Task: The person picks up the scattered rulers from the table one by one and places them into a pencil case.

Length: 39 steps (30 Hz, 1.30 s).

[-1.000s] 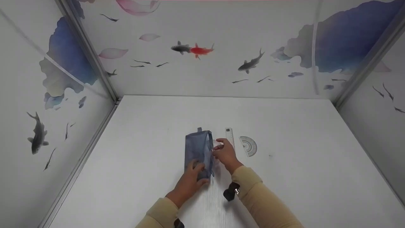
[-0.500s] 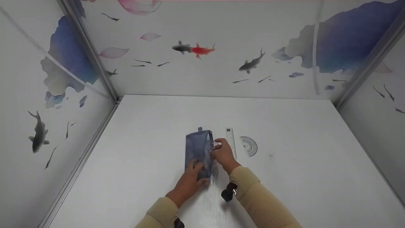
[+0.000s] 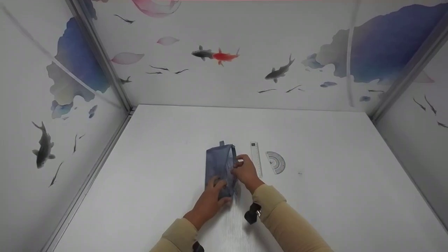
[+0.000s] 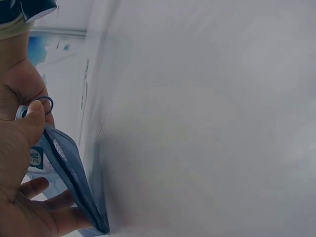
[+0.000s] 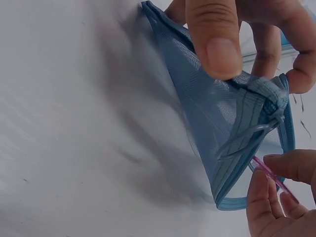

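A blue mesh zip pouch [image 3: 216, 162] lies lengthwise on the table, its zipped side gaping toward the right. My left hand [image 3: 208, 197] grips its near end, thumb on one side and fingers on the other, also seen in the left wrist view. At the opening, my right hand [image 3: 246, 171] pinches a thin pink-edged plastic piece [image 5: 285, 189], partly inside the pouch. Its full shape is hidden. A looped zip pull [image 5: 252, 132] hangs at the pouch's corner. Just right of my right hand lie a clear ruler [image 3: 256, 157] and a clear protractor [image 3: 276, 162].
The white table [image 3: 332, 196] is bounded by white walls painted with fish and blue shapes. A tiny mark or scrap [image 3: 300, 173] lies right of the protractor. A dark wrist device [image 3: 251, 214] hangs under my right sleeve.
My right hand has shifted slightly left into the pouch opening, and the clear piece it holds has gone further in, out of sight from above. My left hand has stayed in place.
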Tool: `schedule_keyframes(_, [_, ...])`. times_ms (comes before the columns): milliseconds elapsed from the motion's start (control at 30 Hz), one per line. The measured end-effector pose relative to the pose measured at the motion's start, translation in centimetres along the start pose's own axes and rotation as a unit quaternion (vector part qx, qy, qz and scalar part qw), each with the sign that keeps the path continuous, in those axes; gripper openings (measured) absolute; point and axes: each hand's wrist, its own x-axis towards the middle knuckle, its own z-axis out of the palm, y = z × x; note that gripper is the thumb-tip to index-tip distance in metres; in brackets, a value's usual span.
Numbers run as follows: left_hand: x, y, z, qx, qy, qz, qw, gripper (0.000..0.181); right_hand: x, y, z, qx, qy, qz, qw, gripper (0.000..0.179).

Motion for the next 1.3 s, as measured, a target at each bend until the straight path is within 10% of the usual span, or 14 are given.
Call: schedule_keyframes(1300, [0.3, 0.2, 0.1, 0.011, -0.01, -0.014, 0.9998, 0.054, 0.0, 0.7, -3.0, -0.041, 0.012, -0.059, 0.9974, 0.039])
